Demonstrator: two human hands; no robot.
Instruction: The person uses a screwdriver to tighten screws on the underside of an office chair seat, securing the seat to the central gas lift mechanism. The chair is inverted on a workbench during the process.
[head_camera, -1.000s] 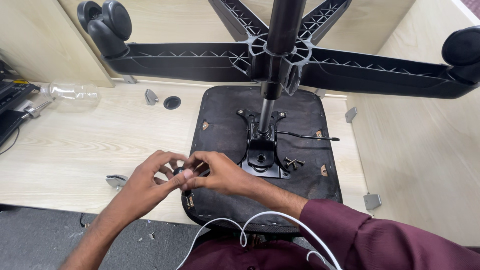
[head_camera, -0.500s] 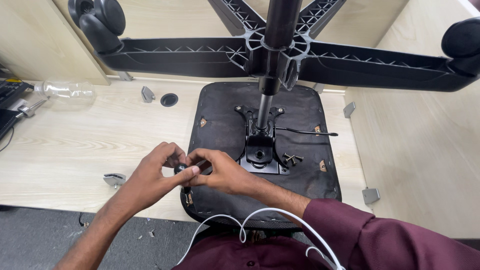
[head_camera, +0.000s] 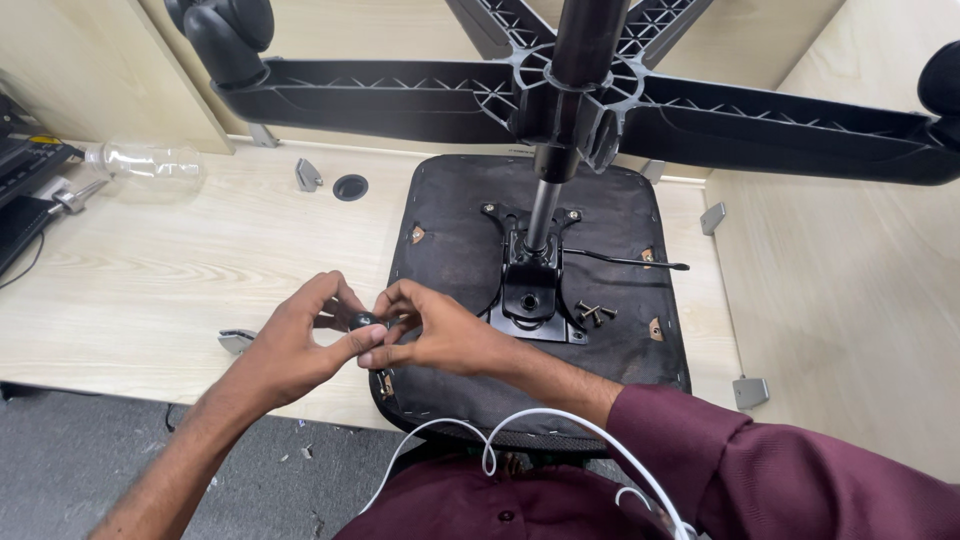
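Note:
An upturned office chair lies on a pale wooden desk: its black seat underside (head_camera: 600, 360) faces up, with a black metal mechanism plate (head_camera: 530, 300) and gas column (head_camera: 545, 215) rising to the star base (head_camera: 600, 90). My left hand (head_camera: 300, 345) and my right hand (head_camera: 440, 335) meet at the seat's near left corner. Both pinch a small black knob-like part (head_camera: 362, 321) between their fingertips. Loose screws (head_camera: 593, 313) lie on the seat beside the plate.
A clear plastic bottle (head_camera: 150, 160) lies at the far left of the desk (head_camera: 150, 270). A round cable hole (head_camera: 350, 187) and small grey metal brackets (head_camera: 308, 175) sit nearby. A castor (head_camera: 225, 30) hangs top left. A white cable (head_camera: 500, 440) loops near my chest.
Both hands stay together on the small part, with only slight finger shifts. The view has drifted a little.

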